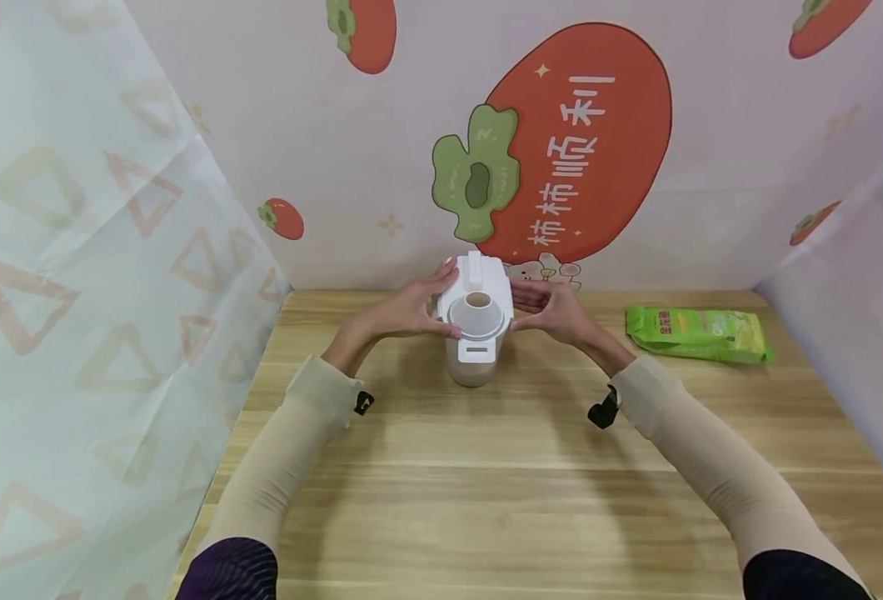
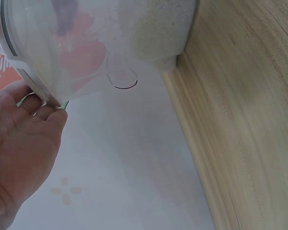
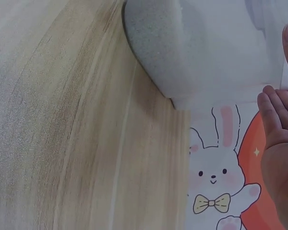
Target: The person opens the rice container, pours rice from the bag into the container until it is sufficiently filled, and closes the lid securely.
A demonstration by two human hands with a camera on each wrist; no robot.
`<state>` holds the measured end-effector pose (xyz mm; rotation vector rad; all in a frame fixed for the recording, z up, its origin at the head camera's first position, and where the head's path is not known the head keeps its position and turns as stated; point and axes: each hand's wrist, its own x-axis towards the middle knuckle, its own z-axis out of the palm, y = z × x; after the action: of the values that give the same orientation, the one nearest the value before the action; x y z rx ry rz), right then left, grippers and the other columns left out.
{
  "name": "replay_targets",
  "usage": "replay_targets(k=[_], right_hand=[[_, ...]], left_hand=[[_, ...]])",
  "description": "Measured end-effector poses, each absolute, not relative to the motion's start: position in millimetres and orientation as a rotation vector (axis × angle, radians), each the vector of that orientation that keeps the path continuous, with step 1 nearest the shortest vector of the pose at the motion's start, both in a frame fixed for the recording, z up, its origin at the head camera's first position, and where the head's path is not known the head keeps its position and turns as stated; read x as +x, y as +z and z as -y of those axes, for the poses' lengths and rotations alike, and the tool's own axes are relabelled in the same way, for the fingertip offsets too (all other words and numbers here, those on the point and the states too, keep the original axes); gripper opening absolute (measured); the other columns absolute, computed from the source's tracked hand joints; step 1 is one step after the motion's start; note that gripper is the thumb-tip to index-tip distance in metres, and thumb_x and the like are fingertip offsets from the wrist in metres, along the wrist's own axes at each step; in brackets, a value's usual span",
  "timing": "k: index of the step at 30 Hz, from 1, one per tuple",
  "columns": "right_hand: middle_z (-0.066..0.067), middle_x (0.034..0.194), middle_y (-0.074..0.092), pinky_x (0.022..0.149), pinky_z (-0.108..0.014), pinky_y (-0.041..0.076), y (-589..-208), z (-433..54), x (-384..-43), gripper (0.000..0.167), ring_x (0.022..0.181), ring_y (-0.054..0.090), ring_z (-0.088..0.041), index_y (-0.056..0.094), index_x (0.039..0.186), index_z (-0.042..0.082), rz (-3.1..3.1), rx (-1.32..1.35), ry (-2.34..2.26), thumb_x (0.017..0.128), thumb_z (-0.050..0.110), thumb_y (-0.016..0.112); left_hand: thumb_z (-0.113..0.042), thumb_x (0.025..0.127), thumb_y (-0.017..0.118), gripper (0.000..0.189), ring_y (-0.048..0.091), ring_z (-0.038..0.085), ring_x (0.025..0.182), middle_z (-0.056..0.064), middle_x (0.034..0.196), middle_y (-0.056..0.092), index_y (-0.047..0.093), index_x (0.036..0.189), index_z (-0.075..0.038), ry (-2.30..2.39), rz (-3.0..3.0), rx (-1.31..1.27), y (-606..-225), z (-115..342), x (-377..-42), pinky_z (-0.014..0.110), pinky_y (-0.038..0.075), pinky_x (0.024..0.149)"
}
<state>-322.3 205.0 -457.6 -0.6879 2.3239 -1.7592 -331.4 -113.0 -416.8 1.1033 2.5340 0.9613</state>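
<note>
A translucent storage container (image 1: 471,371) with a white lid (image 1: 496,279) stands on the table near the back wall. Pale grains (image 2: 158,31) show through its lower walls. On the lid sit a round funnel-like collar (image 1: 477,315) and a tab with a slot (image 1: 476,350) at the front. My left hand (image 1: 409,308) grips the lid's left side, thumb near the collar and fingers toward the back. In the left wrist view its fingertips curl at the lid's edge. My right hand (image 1: 557,312) touches the lid's right edge with thumb and nearly straight fingertips.
A green packet (image 1: 700,335) lies on the wooden table (image 1: 471,500) at the right. Behind the container rises a wall sheet (image 1: 381,192) printed with persimmons and a rabbit. Patterned sheets (image 1: 97,292) also line the left and right sides.
</note>
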Motion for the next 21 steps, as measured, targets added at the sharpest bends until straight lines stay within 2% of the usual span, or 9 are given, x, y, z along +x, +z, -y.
replay_targets(k=[5, 13, 21], right_hand=[[-0.029, 0.149, 0.057, 0.102, -0.037, 0.056, -462.7, -201.9, -323.3, 0.075, 0.132, 0.063, -0.039, 0.053, 0.148, -0.011, -2.321, -0.71, -1.802, 0.082, 0.001, 0.087], [-0.03, 0.149, 0.056, 0.1, -0.03, 0.057, -463.2, -201.1, -324.2, 0.073, 0.133, 0.061, -0.042, 0.053, 0.148, -0.012, -2.298, -0.711, -1.829, 0.082, -0.01, 0.084], [-0.028, 0.15, 0.056, 0.1, -0.03, 0.057, -462.8, -201.4, -322.8, 0.075, 0.133, 0.063, -0.038, 0.052, 0.15, -0.01, -2.288, -0.696, -1.811, 0.082, -0.009, 0.085]], left_hand=[[-0.045, 0.083, 0.091, 0.12, 0.002, 0.021, 0.164, 0.011, 0.178, 0.002, 0.017, 0.167, -0.001, 0.963, -2.528, 1.105, -418.4, 114.0, -331.8, 0.039, 0.014, 0.133], [-0.047, 0.083, 0.091, 0.121, 0.002, 0.02, 0.164, 0.013, 0.178, 0.003, 0.017, 0.167, -0.001, 0.978, -2.523, 1.108, -419.5, 113.3, -332.6, 0.039, 0.015, 0.132], [-0.047, 0.084, 0.09, 0.121, 0.003, 0.024, 0.164, 0.016, 0.177, 0.003, 0.016, 0.166, 0.001, 0.956, -2.543, 1.122, -420.5, 114.6, -333.3, 0.039, 0.014, 0.133]])
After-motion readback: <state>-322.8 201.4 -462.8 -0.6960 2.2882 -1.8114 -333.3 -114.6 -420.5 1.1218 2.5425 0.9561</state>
